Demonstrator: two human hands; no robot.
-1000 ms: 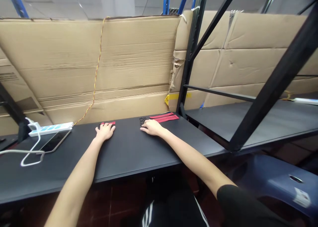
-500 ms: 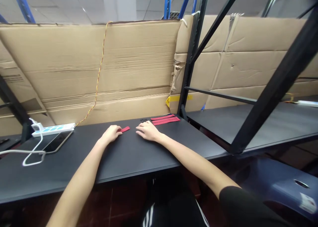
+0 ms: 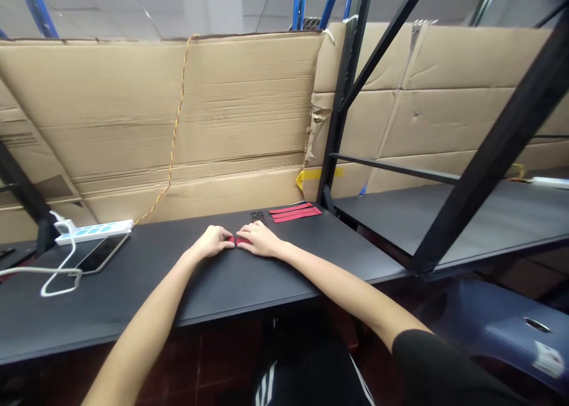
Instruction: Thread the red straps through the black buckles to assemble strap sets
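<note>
My left hand (image 3: 212,242) and my right hand (image 3: 259,239) meet over a small red strip (image 3: 236,239) on the black table (image 3: 231,275). Both hands have their fingers curled and pinch the strip between them; most of it is hidden under the fingers. Behind my right hand lie a small black perforated piece (image 3: 257,216) and a flat pile of long red strips (image 3: 295,212), near the cardboard wall.
A white power strip (image 3: 93,231), a phone (image 3: 98,253) and a white cable (image 3: 48,275) lie at the table's left. Cardboard sheets (image 3: 200,115) wall off the back. A black rack frame (image 3: 342,92) and a second shelf (image 3: 444,216) stand to the right, a blue stool (image 3: 502,329) below.
My left hand has carried the small red strip rightward from the back of the table to the middle. My right hand has drawn back from the black piece to meet it.
</note>
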